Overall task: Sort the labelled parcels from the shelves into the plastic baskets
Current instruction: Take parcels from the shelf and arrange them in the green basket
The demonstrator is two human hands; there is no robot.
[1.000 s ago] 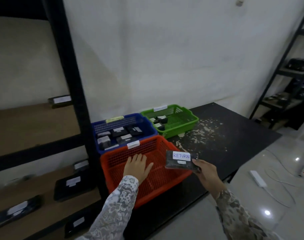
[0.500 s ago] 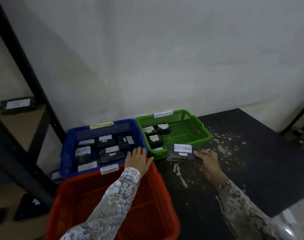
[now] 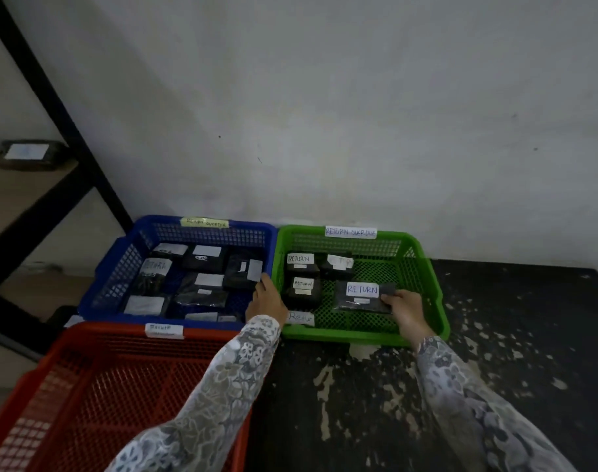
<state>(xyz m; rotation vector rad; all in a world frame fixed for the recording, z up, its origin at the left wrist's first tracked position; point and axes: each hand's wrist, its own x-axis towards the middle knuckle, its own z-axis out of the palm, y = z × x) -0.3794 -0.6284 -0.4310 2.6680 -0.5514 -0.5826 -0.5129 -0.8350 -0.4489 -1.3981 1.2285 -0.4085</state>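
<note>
The right hand [image 3: 405, 306] had carried the parcel [image 3: 360, 296] from beside the green basket [image 3: 430, 291] down into it at frame centre-right, fingers clamped on its edge and placement nearly done, while the left hand [image 3: 267, 301] rested fingers-apart on the basket rims.

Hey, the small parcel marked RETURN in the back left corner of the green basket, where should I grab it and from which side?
Probably from straight above, pinching the short left and right edges of the back-left parcel. It lies flat, label up, tucked near the green basket back wall and left wall, with another parcel beside it and one just in front, so a side approach looks crowded.
</note>
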